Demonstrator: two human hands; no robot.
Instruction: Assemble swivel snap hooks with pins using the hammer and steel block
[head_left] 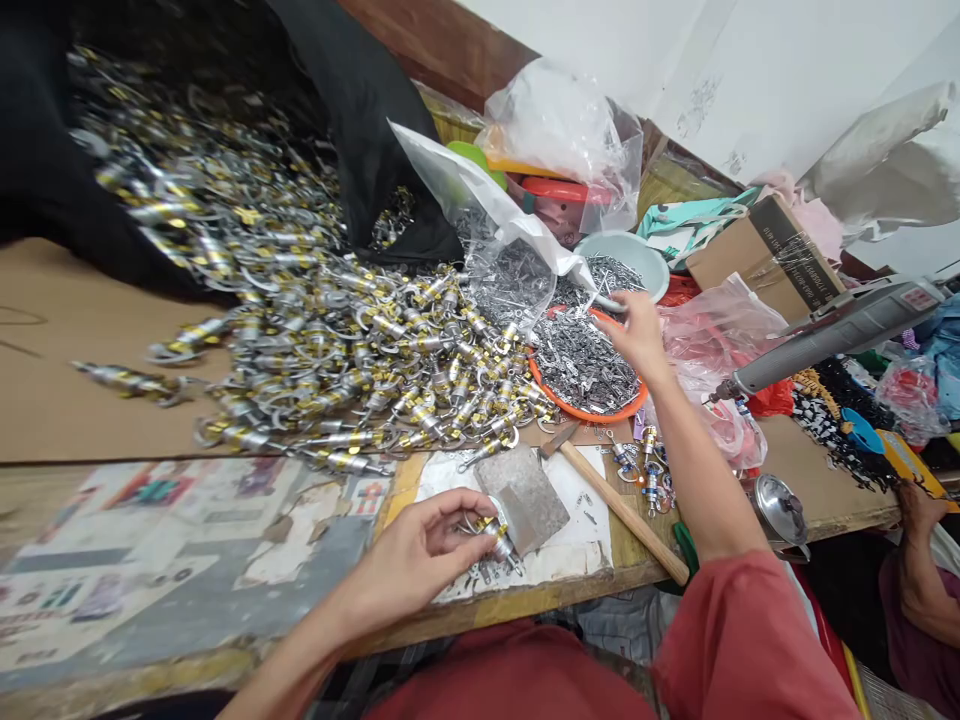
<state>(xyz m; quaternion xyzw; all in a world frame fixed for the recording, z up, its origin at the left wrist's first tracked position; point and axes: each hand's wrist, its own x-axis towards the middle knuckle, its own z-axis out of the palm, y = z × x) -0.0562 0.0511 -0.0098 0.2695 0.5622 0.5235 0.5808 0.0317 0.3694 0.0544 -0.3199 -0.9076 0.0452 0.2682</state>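
Our L hand (431, 545) has a silver-and-yellow metal fitting (496, 537) pinched betw. thumb and fingers, eyed tip poking out twd. lower R, prob. so that end is clear of the fingers. So the fitting is right in the L grip, by the near-left edge of a flat metal block (547, 490), w/ loose flat bits (484, 575) under it on white paper (596, 545).

R hand (643, 340): out over the orange basin (606, 416) of small flat metal pieces (589, 365), fingers bent, gap narrow; we can't tell if they've got anything. Basin's w/in arm's reach, presumably for easy picking.

Hammer (626, 512) lies just R of the block, wooden handle pointing our way, handy we'd say. Beyond, a big pile of similar fittings (360, 360) spills from the black bag (367, 110). Pale bowl (654, 262) behind the basin; grey power screwdriver (840, 332) over to the R.
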